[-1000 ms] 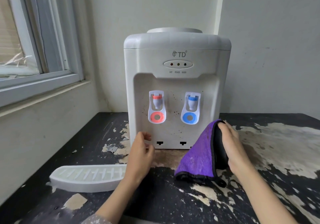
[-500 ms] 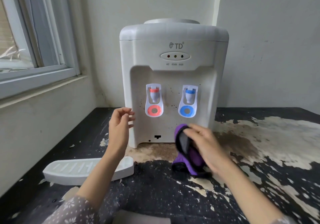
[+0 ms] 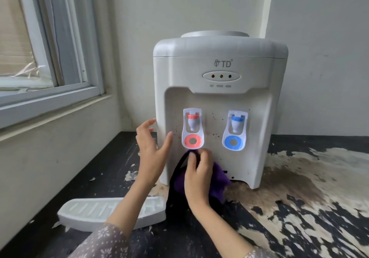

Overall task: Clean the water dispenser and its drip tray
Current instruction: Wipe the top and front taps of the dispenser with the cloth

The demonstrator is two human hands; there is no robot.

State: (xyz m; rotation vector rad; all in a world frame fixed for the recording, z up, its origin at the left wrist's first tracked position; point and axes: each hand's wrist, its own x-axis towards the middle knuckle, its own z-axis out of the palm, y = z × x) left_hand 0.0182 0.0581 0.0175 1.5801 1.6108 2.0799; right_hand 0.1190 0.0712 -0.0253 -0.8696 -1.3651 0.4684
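A white tabletop water dispenser stands against the wall, with a red tap and a blue tap on its speckled front recess. My right hand grips a purple and black cloth and holds it against the recess just under the red tap. With fingers spread, my left hand lies at the dispenser's front left corner, thumb on the front face. The white drip tray lies detached on the table at the lower left, partly behind my left forearm.
The black table top is worn, with pale peeled patches on the right. A window with a grey frame and a sill fills the left wall. The dispenser stands close to the room's corner.
My right hand has carried the cloth left and up, from the recess's lower right to under the red tap. My left hand has risen to the dispenser's left corner.
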